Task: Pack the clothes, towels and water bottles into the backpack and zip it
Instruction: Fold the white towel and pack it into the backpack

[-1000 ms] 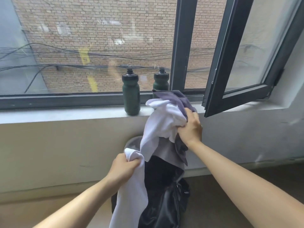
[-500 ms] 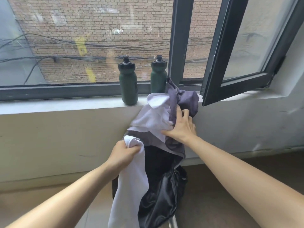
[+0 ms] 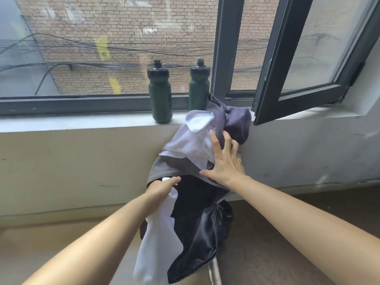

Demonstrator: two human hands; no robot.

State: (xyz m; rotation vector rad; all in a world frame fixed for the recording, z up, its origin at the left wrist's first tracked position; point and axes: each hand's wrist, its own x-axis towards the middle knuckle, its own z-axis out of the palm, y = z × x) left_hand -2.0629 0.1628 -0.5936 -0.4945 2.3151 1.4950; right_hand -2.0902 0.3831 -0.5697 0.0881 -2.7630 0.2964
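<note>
- The left hand was seen clamped on the top of a white towel, fingers curled round it. The cloth was hung down the front of the black backpack.
- The right hand was laid flat with fingers spread wide, pressed onto a heap of clothes.
- That heap, white, grey and purple, was draped from the windowsill down over the backpack's top.
- The backpack was placed below the sill, close against the wall; what it rested on could not be told.
- A green bottle and a second green bottle were stood upright on the sill, near each other. The second's base was hidden behind the clothes.
</note>
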